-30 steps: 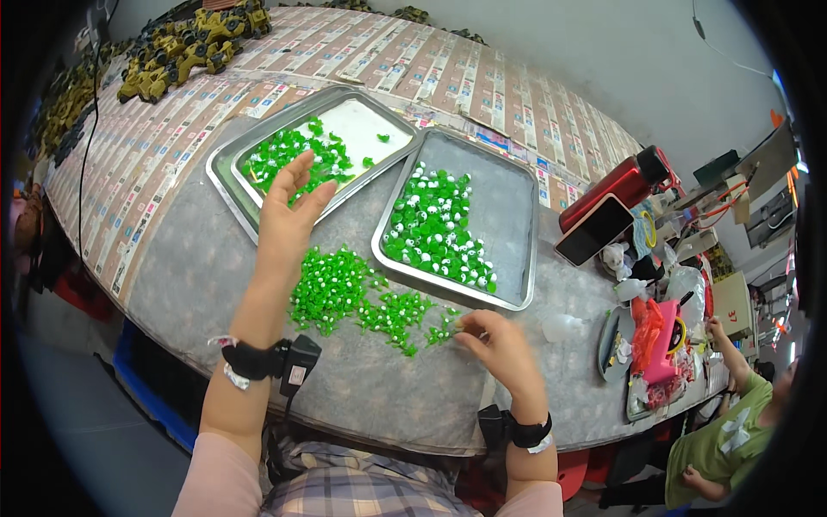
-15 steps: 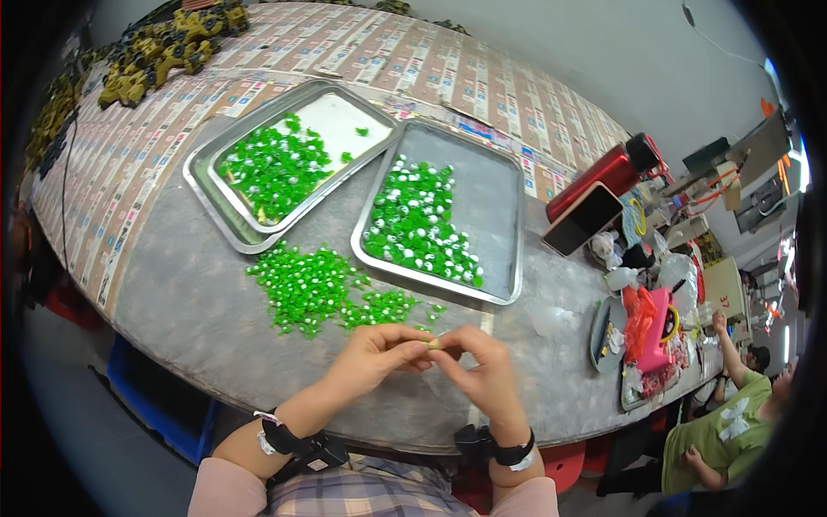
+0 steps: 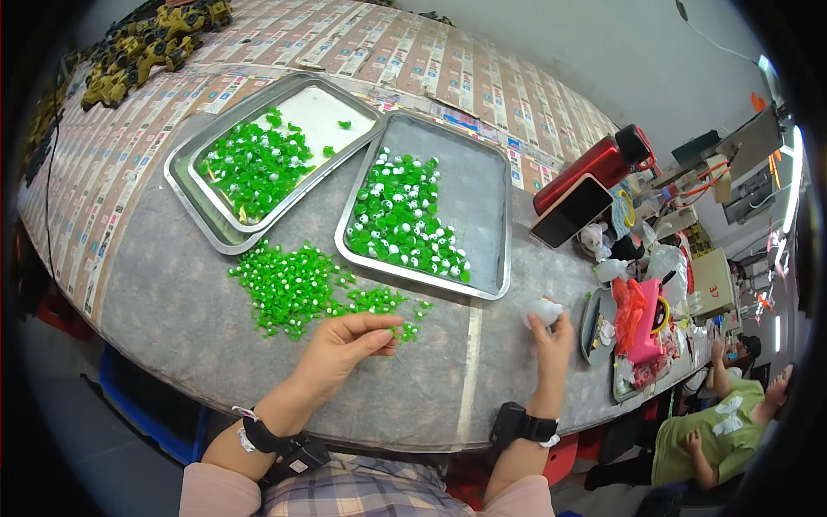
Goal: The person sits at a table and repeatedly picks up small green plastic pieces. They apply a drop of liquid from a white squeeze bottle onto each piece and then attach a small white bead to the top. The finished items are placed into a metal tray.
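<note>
My right hand (image 3: 551, 340) is closed at the fingertips on a translucent white wad (image 3: 541, 311), like thin plastic or fluff, at the table's right part. My left hand (image 3: 345, 346) is in a pinch, thumb against fingers; whatever lies between them is too small to tell. Just beyond it spreads a loose pile of small green pieces with white dots (image 3: 289, 289). Behind that, a metal tray (image 3: 508, 250) holds several larger green pieces with white, eye-like balls. To its left, a white-bottomed tray (image 3: 332, 108) with similar green and white pieces rests in a larger metal tray (image 3: 177, 194).
A red flask (image 3: 581, 172) and a phone (image 3: 573, 211) stand at the right. Beyond my right hand are a grey dish (image 3: 593, 332), a pink container (image 3: 648, 332) and plastic bags. Yellow toy vehicles (image 3: 142, 56) are heaped far left. A person in green (image 3: 715, 431) sits at right.
My hands were together in front of the pile; now they are apart. The right one has moved right and taken hold of the white wad. The left stays pinched, slightly left.
</note>
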`<state>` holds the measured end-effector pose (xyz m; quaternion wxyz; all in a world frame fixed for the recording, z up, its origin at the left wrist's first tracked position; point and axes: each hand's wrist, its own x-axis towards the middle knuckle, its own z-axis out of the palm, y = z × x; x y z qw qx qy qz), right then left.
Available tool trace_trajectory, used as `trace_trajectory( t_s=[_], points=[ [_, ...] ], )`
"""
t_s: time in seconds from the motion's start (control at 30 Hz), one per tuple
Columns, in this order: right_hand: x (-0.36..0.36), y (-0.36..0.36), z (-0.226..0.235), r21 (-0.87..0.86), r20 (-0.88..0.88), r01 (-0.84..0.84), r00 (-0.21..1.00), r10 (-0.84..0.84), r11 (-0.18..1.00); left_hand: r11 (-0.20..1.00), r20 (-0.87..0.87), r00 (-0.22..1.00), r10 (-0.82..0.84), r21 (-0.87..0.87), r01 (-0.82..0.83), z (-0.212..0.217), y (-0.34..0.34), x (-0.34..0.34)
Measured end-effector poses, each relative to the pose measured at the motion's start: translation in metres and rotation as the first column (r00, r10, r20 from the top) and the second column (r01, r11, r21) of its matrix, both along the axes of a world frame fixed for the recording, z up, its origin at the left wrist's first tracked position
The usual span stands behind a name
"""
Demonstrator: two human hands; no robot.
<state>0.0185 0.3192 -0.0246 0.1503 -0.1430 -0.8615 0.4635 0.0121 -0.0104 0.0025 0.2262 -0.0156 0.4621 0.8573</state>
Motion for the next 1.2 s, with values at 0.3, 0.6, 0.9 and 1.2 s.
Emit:
trace_trajectory(
  t_s=[0.3, 0.6, 0.9, 1.2],
  points=[
    [0.008, -0.118, 0.097, -0.275, -0.468, -0.165, 0.884, 0.018, 0.947, 0.983, 0.144, 0.989, -0.037, 0.181, 0.011, 0.0, -0.01, 0.001],
    [0.005, -0.175, 0.089, -0.3, -0.624, -0.162, 0.778, -0.065, 0.94, 0.972, 0.151, 0.987, -0.047, 0.236, 0.01, -0.004, -0.009, 0.0],
    [0.003, -0.175, 0.073, -0.139, -0.655, -0.277, 0.746, 0.122, 0.951, 0.957, 0.138, 0.988, -0.068, 0.288, 0.026, -0.005, -0.009, 0.0],
    [0.003, -0.176, 0.074, -0.094, -0.649, -0.26, 0.748, 0.139, 0.961, 0.961, 0.145, 0.986, -0.08, 0.274, 0.038, -0.006, -0.01, 0.0]
  ],
)
